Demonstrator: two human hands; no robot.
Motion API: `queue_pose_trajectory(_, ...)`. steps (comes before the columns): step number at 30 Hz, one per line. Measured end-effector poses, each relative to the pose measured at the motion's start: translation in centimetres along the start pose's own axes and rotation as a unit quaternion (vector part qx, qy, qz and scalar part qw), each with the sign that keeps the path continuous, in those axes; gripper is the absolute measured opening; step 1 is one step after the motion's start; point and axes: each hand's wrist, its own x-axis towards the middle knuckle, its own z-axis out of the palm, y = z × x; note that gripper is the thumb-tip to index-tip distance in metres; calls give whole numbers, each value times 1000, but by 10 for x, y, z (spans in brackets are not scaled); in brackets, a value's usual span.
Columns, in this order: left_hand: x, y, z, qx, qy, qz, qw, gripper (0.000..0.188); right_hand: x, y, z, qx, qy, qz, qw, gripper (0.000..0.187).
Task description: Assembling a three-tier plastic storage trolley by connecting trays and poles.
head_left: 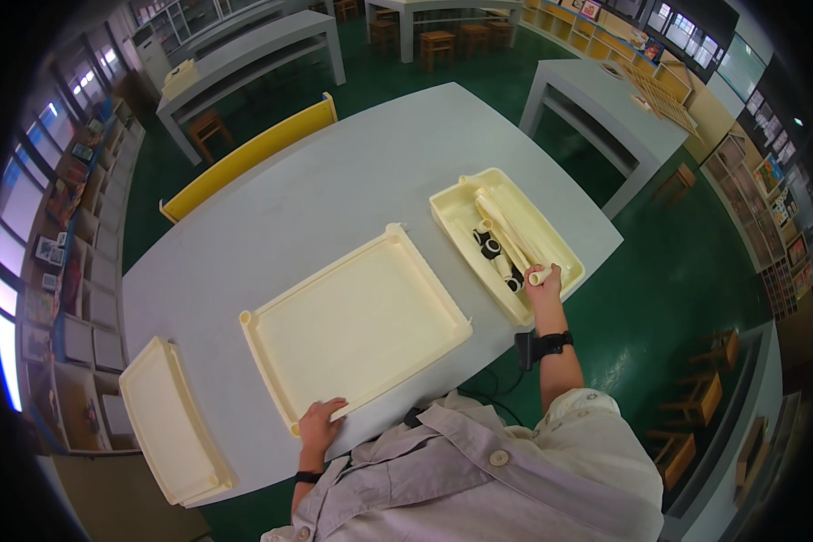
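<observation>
A shallow cream plastic panel [357, 321] with raised rims and round corner sockets lies flat on the grey table. My left hand [319, 426] rests at its near rim beside the near-left corner, fingers stretched out and apart. To the right is a cream bin [565, 237] that holds long cream tubes [504, 221] and several black-and-white round parts [490, 248]. Over the bin's near end, my right hand [547, 285] is closed around a cream tube [539, 276], whose round end faces out from the fingers.
A second cream panel [167, 425] lies at the table's left edge. Along the far left side stands a yellow backrest [253, 163]. Other grey tables [605, 117] and wooden stools [700, 397] stand around the green floor. A cable [506, 390] hangs near my right wrist.
</observation>
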Motion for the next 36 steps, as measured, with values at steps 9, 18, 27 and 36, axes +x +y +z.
queue_pose_trajectory(9,-1,-6,-1,-16,-17,0,1000,32,-31,25,8,74,-32,-6,997,27)
queue_pose_trajectory(18,1,-8,-3,-14,-38,13,999,32,-44,11,38,195,-30,53,979,27)
queue_pose_trajectory(27,11,-32,-21,-218,-149,5,965,41,-166,112,22,-470,-453,-349,673,21)
queue_pose_trajectory(36,48,-44,-114,-762,52,-216,608,60,-212,271,-53,-556,-776,-278,106,22)
